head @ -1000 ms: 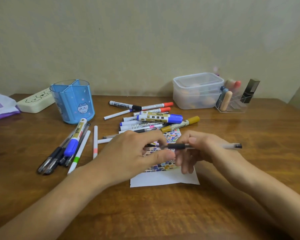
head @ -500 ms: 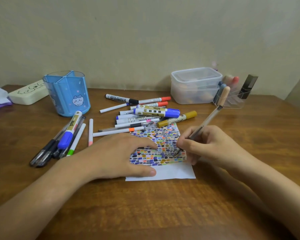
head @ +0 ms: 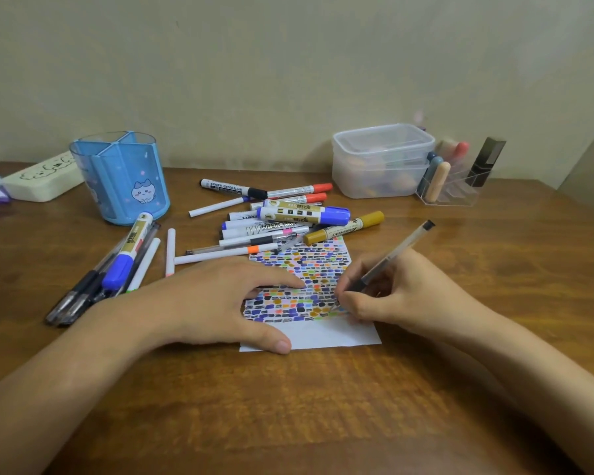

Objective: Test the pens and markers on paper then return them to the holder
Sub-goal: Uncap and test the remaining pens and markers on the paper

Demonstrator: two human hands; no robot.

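a person's right hand (head: 396,294) pinches a clear-barrelled pen (head: 388,260) in a writing grip, tip down on the paper (head: 326,334) at the lower right edge of a dense patchwork of coloured test marks, while the left hand (head: 216,299) lies flat, fingers straight, pinning the sheet to the wooden table (head: 288,406). the blue holder (head: 124,181) stands at the back left, and no pens can be seen in it. a heap of markers (head: 282,217) lies just beyond the paper, and a smaller bundle of pens (head: 107,269) lies beside the holder. judging by the crowded swatches, much of the testing looks done; only a white strip remains at the sheet's near edge. the return to the holder appears not yet begun.
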